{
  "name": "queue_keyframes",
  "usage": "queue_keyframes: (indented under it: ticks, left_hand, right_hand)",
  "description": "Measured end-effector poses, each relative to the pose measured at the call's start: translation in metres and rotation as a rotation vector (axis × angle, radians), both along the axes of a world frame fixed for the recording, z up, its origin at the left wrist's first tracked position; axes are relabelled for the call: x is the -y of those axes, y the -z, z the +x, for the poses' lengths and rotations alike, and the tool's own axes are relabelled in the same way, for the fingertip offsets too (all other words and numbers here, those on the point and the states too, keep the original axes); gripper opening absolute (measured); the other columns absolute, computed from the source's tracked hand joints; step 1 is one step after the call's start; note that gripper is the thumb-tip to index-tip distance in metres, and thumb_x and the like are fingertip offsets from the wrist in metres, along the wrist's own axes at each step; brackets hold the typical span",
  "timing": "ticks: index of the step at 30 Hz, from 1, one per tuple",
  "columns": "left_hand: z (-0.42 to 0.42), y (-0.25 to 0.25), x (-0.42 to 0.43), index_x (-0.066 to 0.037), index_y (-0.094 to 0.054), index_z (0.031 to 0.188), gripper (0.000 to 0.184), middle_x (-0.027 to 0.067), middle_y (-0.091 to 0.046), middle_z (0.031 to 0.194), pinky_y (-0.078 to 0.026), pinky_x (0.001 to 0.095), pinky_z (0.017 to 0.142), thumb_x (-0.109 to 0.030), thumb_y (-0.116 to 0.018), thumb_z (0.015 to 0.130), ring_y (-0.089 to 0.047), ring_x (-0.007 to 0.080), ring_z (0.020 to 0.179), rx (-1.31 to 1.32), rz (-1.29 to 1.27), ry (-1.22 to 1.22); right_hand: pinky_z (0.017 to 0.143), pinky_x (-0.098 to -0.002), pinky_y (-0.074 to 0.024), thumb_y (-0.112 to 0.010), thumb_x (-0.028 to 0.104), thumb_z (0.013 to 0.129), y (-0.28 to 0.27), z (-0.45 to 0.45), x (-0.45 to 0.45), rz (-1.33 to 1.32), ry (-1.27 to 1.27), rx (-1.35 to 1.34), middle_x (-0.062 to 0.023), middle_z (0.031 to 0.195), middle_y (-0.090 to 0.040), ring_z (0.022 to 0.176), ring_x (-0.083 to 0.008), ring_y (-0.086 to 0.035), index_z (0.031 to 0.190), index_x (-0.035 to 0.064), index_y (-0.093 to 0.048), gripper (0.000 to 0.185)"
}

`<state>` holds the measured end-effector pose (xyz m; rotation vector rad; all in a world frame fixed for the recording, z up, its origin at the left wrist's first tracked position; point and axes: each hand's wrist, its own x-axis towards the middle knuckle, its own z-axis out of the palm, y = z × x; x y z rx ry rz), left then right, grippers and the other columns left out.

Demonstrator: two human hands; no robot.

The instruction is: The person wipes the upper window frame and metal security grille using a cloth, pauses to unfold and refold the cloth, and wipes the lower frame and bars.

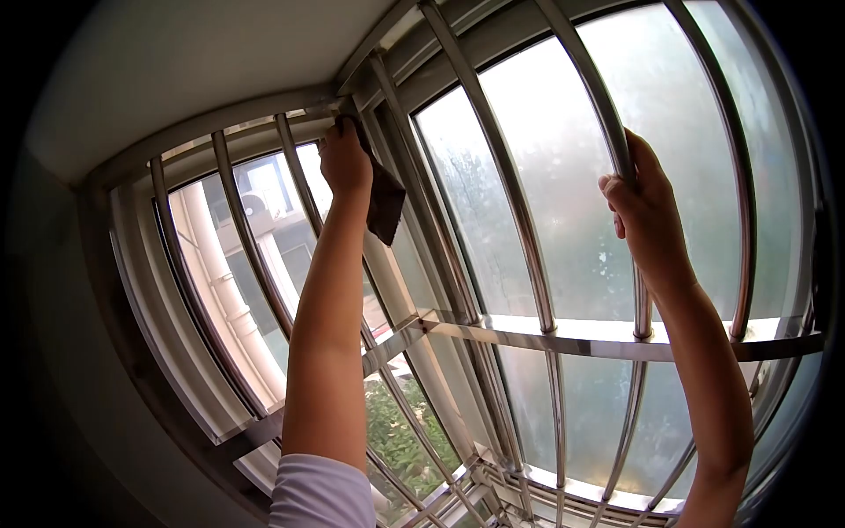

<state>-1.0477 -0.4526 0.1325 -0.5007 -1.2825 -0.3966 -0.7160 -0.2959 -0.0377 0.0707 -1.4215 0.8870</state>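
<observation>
High at the corner of the window bars, my left hand (pixel 345 158) is closed around a dark brown cloth (pixel 385 207), whose loose end hangs down to the right of the wrist. The hand is against the upper part of the bars, close under the top rail; its fingertips are partly hidden. My right hand (pixel 647 194) is wrapped round an upright metal bar (pixel 591 84) in front of the large frosted window pane (pixel 563 167). Its thumb and fingers close about the bar at mid-height of the upper section.
A horizontal metal rail (pixel 607 339) crosses below both hands. More upright bars (pixel 497 150) stand to either side. Through the left window show a pale pipe (pixel 233 299), an outdoor air-conditioner unit (pixel 255 207) and green plants (pixel 400 427). The ceiling (pixel 202 62) is close above.
</observation>
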Motion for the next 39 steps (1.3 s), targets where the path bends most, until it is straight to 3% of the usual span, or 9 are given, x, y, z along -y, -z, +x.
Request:
queue_keyframes:
  ticks: [10,19,22,24,25,27,30,36,39]
  left_hand:
    - [0.001,-0.020,-0.008,-0.005,-0.058,0.114,0.032,0.0202,-0.058,0.095,-0.054,0.0434,0.076,-0.007,-0.056,0.082,-0.061,0.0363,0.088,-0.045,-0.040,-0.104]
    - [0.021,-0.012,-0.012,-0.009,-0.063,0.111,0.027,0.0184,-0.054,0.110,-0.055,0.0424,0.077,-0.008,-0.058,0.084,-0.059,0.0357,0.095,-0.096,0.027,-0.116]
    - [0.033,-0.003,-0.025,-0.011,-0.067,0.107,0.024,0.0177,-0.059,0.108,-0.053,0.0426,0.080,-0.008,-0.058,0.084,-0.059,0.0331,0.096,-0.140,0.048,0.141]
    - [0.030,-0.010,-0.035,-0.014,-0.067,0.112,0.028,0.0157,-0.058,0.115,-0.055,0.0421,0.075,-0.011,-0.057,0.085,-0.063,0.0322,0.097,0.136,0.203,0.381]
    - [0.028,-0.017,-0.036,-0.014,-0.067,0.112,0.028,0.0157,-0.058,0.115,-0.055,0.0421,0.075,-0.011,-0.057,0.085,-0.063,0.0322,0.097,0.132,0.209,0.386]
    - [0.034,-0.029,-0.034,-0.013,-0.069,0.109,0.027,0.0171,-0.065,0.108,-0.056,0.0403,0.072,-0.011,-0.055,0.086,-0.067,0.0310,0.091,0.367,0.452,0.928]
    - [0.054,-0.041,-0.034,-0.008,-0.070,0.105,0.025,0.0166,-0.070,0.098,-0.057,0.0396,0.072,-0.011,-0.052,0.087,-0.068,0.0318,0.085,0.529,0.693,1.178]
    - [0.075,-0.057,-0.048,0.003,-0.068,0.101,0.024,0.0209,-0.068,0.099,-0.058,0.0374,0.077,-0.010,-0.055,0.086,-0.068,0.0320,0.090,0.621,0.965,1.261]
    - [-0.009,-0.090,-0.073,0.004,-0.068,0.101,0.024,0.0227,-0.067,0.102,-0.058,0.0370,0.078,-0.008,-0.053,0.086,-0.068,0.0323,0.091,0.596,0.887,1.093]
  right_hand:
    - [0.043,-0.0204,-0.0383,-0.051,0.008,0.090,0.000,0.001,0.003,0.020,0.075,0.021,0.0017,0.067,-0.044,0.050,-0.0033,-0.042,0.132,0.0026,-0.043,0.043]
    - [0.044,-0.0200,-0.0395,-0.050,0.008,0.090,-0.001,0.002,0.002,0.017,0.082,0.052,0.0010,0.070,-0.045,0.052,-0.0029,-0.043,0.134,0.0038,-0.040,0.046]
    - [0.045,-0.0200,-0.0399,-0.050,0.008,0.090,0.001,0.002,0.000,0.040,0.048,0.023,0.0007,0.071,-0.046,0.053,-0.0032,-0.043,0.135,0.0041,-0.040,0.046]
    - [0.045,-0.0202,-0.0400,-0.050,0.008,0.090,0.001,0.002,-0.001,0.047,0.043,0.034,0.0003,0.072,-0.047,0.053,-0.0037,-0.043,0.135,0.0037,-0.040,0.046]
    - [0.045,-0.0202,-0.0400,-0.050,0.008,0.090,0.000,0.002,0.000,0.053,0.047,0.031,0.0003,0.072,-0.047,0.053,-0.0037,-0.043,0.135,0.0037,-0.040,0.046]
    - [0.046,-0.0205,-0.0402,-0.050,0.008,0.089,-0.001,0.003,0.002,0.013,0.065,0.059,-0.0002,0.072,-0.047,0.053,-0.0039,-0.044,0.135,0.0030,-0.039,0.047]
    - [0.046,-0.0208,-0.0407,-0.050,0.008,0.089,-0.001,0.004,0.003,0.005,0.056,0.061,-0.0010,0.073,-0.047,0.053,-0.0043,-0.045,0.135,0.0023,-0.039,0.047]
    - [0.044,-0.0208,-0.0422,-0.049,0.007,0.089,0.000,0.003,0.002,0.009,0.050,0.061,-0.0013,0.073,-0.047,0.052,-0.0042,-0.044,0.134,0.0023,-0.038,0.047]
    - [0.044,-0.0205,-0.0417,-0.048,0.006,0.089,-0.002,0.004,0.004,0.015,0.070,0.069,-0.0011,0.074,-0.047,0.051,-0.0040,-0.044,0.135,0.0025,-0.038,0.047]
